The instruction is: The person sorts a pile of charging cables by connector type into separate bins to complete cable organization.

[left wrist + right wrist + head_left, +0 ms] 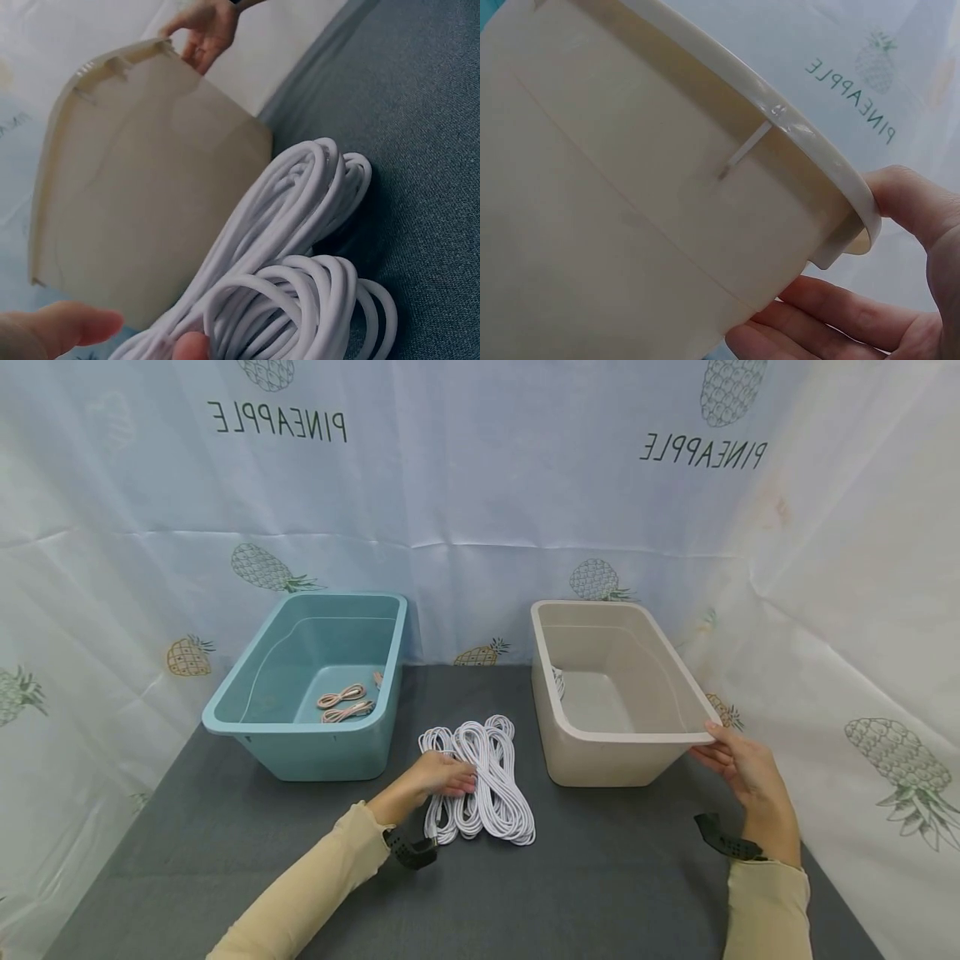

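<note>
Several coiled bundles of white cable (498, 793) lie side by side on the dark tabletop, between two bins. My left hand (442, 774) is over the left part of these bundles. In the left wrist view its thumb (86, 324) stands apart from the cable, while one fingertip (192, 346) is right at the loops. My right hand (746, 768) holds the near right corner of the beige bin (600, 760), thumb at the rim and fingers below it against the wall. Inside that bin, a bit of white cable (558, 682) shows by the left wall.
To the left stands a blue bin (322, 752) with pink cable bundles (341, 696) on its floor, partly hidden by the right wall. Behind both bins hangs a white curtain (465, 485) printed with pineapples. The dark cloth (525, 910) covers the table.
</note>
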`<state>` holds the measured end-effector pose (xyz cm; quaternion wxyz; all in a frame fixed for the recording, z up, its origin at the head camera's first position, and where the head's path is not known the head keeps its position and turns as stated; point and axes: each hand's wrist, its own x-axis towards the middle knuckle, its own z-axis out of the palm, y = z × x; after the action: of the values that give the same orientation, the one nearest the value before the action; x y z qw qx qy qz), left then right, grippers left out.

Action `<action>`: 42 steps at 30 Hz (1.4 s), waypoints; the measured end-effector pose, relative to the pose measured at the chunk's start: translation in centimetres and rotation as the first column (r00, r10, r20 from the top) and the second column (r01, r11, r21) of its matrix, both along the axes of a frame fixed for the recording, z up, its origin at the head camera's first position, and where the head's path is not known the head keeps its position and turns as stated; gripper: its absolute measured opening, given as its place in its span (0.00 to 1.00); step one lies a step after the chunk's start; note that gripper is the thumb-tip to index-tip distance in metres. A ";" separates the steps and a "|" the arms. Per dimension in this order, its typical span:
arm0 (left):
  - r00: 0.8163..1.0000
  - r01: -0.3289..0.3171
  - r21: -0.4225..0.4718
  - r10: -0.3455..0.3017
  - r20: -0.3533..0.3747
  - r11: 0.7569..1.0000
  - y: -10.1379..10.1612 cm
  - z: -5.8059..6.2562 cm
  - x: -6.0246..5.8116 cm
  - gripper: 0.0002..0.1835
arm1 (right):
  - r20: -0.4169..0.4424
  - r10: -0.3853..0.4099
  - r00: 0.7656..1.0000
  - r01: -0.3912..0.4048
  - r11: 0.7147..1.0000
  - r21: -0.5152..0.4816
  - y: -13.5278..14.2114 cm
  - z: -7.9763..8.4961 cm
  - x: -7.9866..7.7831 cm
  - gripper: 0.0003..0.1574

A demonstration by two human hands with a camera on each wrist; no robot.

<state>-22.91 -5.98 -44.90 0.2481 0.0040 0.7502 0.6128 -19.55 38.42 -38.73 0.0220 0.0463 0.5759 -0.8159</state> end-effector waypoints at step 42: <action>0.969 -0.208 0.195 0.175 0.175 0.958 1.7 -1.5 -1.1 0.19 | -0.015 0.005 1.000 -0.004 1.000 0.015 0.0 -0.2 0.2 0.15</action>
<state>-23.98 -4.33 -46.43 0.2436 -0.0905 0.6557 0.7089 -19.35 38.43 -38.90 0.0192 0.0391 0.5822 -0.8119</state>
